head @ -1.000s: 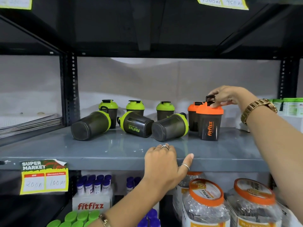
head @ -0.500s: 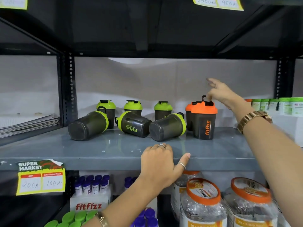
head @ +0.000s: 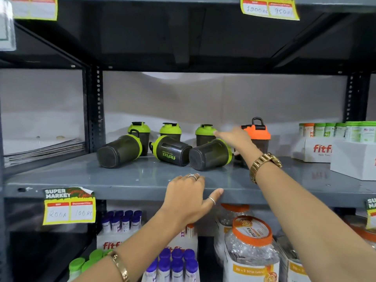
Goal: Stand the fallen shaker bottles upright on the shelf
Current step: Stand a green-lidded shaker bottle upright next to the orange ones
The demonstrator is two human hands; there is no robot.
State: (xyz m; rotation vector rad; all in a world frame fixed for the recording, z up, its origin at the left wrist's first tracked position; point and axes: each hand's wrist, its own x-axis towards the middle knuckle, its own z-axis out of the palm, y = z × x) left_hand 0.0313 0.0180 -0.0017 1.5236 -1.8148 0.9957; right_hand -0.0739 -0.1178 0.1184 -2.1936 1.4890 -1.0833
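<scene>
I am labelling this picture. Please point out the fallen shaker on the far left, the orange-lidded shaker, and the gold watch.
Leftmost fallen shaker (head: 119,151): head view, on its dark side wall.
Orange-lidded shaker (head: 259,133): head view, on the orange lid.
Gold watch (head: 264,162): head view, on the band at the right wrist.

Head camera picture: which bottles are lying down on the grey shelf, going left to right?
Left fallen bottle → middle fallen bottle with the fitfizz writing → right fallen bottle, just under the reaching right hand.
</scene>
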